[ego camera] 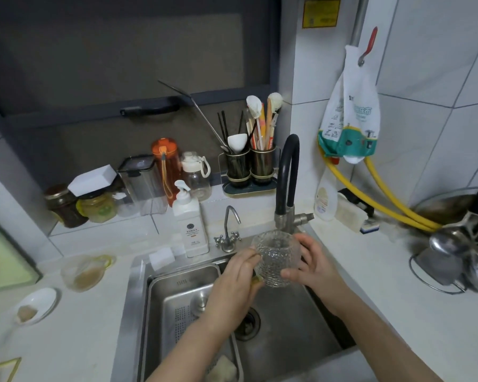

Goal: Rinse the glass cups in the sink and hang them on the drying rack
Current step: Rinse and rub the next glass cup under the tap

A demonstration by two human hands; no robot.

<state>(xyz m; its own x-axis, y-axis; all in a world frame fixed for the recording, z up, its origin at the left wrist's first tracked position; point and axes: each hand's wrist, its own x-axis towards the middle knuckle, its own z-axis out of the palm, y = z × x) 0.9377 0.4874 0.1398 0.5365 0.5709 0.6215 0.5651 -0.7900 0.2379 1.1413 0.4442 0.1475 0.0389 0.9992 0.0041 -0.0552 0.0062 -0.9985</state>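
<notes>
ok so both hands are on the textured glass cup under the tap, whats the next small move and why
Probably tip the textured clear glass cup to pour out over the steel sink: both the left hand and right hand hold it mouth-up beneath the black faucet.

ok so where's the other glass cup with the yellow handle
In the head view the glass cup lies tipped on the counter left of the sink, beside a small white dish.

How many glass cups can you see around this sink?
2. One clear textured glass cup is held by both hands over the steel sink; another yellow-handled glass cup with brownish residue lies on the counter left of it. Others may be out of view.
</notes>
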